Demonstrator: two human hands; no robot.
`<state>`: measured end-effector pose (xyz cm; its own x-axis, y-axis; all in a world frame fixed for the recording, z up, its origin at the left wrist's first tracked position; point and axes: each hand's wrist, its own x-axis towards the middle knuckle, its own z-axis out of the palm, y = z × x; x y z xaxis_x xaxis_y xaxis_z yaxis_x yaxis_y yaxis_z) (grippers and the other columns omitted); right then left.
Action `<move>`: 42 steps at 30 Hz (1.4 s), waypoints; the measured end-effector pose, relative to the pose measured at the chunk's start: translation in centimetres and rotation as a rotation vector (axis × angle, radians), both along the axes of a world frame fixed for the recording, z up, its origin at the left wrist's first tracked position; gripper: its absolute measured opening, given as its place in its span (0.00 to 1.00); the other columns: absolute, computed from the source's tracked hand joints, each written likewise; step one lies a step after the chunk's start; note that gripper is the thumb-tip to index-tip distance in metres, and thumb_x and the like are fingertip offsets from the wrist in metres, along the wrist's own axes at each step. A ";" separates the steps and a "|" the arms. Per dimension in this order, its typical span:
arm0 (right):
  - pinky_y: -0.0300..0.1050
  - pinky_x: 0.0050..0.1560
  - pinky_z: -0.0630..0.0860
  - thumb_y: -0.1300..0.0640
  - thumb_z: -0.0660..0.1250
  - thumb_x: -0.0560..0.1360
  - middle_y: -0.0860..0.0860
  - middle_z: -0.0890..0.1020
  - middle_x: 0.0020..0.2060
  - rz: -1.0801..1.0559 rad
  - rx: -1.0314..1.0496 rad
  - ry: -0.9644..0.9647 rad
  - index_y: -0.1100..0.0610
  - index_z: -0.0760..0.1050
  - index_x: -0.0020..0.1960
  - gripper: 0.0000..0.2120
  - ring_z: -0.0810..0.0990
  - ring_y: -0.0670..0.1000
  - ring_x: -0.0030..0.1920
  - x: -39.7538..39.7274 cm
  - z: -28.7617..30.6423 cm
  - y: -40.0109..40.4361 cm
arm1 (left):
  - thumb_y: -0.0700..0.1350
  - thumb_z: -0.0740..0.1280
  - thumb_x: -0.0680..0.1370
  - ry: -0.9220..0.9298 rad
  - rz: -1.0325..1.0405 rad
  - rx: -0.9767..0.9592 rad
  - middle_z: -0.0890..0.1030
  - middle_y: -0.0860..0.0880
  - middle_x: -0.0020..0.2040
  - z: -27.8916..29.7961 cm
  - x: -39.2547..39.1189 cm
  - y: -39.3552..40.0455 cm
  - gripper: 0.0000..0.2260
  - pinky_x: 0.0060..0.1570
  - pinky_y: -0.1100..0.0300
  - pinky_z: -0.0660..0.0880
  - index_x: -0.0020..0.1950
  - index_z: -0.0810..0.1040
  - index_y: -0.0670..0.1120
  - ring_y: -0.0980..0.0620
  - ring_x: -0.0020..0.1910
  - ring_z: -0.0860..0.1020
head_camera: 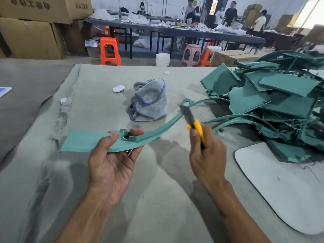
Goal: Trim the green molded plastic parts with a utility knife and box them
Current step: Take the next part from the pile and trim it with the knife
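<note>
Two hands busy: left hand [112, 160] cradles the long curved green plastic part [98, 141] above the tabletop [87, 81], thumb on top; right hand [206, 151] grips the yellow utility knife [194, 123]. It looks light, thin, likely springy — best held near the cut.

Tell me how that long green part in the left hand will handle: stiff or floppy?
Probably semi-flexible: the green part is thin and long, and its narrow arm runs well past the left hand with no other support visible. Likely light, since the fingers and thumb alone hold it up. The thin arm may wobble under the utility knife in the right hand.
</note>
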<state>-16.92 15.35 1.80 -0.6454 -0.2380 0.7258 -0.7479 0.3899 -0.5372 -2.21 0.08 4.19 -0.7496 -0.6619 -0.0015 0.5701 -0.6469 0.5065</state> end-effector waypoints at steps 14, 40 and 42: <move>0.40 0.29 0.60 0.43 0.54 0.86 0.45 0.68 0.28 -0.112 -0.135 -0.082 0.49 0.72 0.48 0.15 0.69 0.47 0.29 -1.9 0.1 1.3 | 0.38 0.64 0.70 -0.020 -0.016 0.012 0.84 0.38 0.50 -0.4 0.4 -0.6 0.13 0.50 0.49 0.83 0.54 0.77 0.42 0.39 0.54 0.84; 0.43 0.31 0.73 0.45 0.63 0.84 0.41 0.74 0.31 0.290 -0.053 -0.217 0.47 0.79 0.58 0.09 0.75 0.47 0.30 5.3 -0.7 -2.8 | 0.32 0.68 0.78 -0.218 0.416 -0.117 0.87 0.50 0.51 -0.4 -2.0 1.9 0.13 0.50 0.56 0.82 0.58 0.81 0.45 0.52 0.50 0.86; 0.38 0.33 0.69 0.47 0.64 0.84 0.38 0.73 0.32 0.322 0.007 -0.232 0.50 0.81 0.59 0.10 0.74 0.44 0.31 5.8 -0.9 -3.1 | 0.33 0.70 0.77 -0.253 0.446 -0.111 0.87 0.50 0.51 -0.8 -2.0 2.1 0.13 0.48 0.56 0.83 0.60 0.81 0.43 0.52 0.48 0.86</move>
